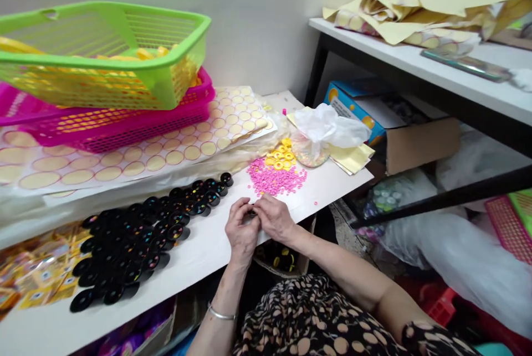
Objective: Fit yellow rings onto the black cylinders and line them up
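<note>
Both hands meet over the tabletop (pixel 199 256): left hand (pixel 241 230) and right hand (pixel 274 217) pinch one small dark disc (pixel 251 213) in a narrow grip, just below the pink beads (pixel 276 179).

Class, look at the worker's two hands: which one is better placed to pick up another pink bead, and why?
Probably the right hand: it lies nearest the pink beads, just beyond its fingers. The left hand sits farther away, toward the black discs.

Green basket (pixel 124 62) atop pink basket (pixel 124 123); crumpled white bag (pixel 332 126).
</note>
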A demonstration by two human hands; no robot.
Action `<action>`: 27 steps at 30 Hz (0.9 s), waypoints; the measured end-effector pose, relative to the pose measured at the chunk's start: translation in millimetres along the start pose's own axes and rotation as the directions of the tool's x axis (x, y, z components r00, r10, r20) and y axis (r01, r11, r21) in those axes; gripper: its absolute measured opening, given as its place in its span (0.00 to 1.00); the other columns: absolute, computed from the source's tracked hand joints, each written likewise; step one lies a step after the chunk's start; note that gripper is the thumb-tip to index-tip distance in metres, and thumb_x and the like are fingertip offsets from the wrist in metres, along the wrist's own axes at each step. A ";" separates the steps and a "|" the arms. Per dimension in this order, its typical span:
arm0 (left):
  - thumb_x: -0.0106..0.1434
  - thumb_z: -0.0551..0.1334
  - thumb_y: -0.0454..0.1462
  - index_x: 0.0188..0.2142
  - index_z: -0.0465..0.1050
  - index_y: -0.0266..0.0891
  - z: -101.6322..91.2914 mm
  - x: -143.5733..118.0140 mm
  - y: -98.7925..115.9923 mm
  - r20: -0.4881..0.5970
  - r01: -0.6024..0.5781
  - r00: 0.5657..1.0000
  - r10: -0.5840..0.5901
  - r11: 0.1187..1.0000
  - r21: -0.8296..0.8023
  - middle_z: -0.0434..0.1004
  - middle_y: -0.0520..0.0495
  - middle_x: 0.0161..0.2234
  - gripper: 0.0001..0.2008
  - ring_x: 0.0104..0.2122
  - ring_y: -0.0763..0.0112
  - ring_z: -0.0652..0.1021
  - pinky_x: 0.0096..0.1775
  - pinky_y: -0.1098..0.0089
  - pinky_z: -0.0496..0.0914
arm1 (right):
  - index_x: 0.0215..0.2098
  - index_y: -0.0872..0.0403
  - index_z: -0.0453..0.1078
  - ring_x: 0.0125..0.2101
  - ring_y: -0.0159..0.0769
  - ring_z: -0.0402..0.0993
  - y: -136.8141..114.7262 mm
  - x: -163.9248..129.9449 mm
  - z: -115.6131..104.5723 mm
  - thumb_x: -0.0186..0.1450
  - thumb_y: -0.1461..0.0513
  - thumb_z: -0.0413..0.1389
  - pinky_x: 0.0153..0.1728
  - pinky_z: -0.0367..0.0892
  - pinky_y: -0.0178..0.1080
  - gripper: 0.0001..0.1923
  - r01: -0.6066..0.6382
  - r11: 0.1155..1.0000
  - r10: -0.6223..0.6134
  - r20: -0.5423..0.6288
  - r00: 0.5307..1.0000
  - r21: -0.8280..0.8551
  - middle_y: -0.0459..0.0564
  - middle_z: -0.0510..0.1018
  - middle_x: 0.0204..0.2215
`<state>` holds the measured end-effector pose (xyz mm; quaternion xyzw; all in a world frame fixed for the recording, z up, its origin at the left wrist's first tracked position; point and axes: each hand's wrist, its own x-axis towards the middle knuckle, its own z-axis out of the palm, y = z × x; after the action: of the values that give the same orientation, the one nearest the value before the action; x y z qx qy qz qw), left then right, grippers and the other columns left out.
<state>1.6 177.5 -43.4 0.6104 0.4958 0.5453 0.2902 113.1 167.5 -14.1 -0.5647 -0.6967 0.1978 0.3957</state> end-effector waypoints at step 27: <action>0.47 0.65 0.32 0.35 0.72 0.38 4.7 -0.8 4.8 0.047 0.045 0.998 -0.045 0.999 0.014 0.72 0.50 0.36 0.13 0.34 0.72 0.73 0.34 0.72 0.69 | 0.29 0.54 0.69 0.32 0.33 0.68 27.7 -20.8 -53.2 0.63 0.64 0.47 0.33 0.58 0.33 0.10 -0.184 0.903 0.245 0.113 0.963 -0.387 0.48 0.72 0.29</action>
<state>7.5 176.0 -40.5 0.6137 0.5058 0.5208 0.3101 172.8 146.6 -8.5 -0.6854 -0.6842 0.1485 0.2000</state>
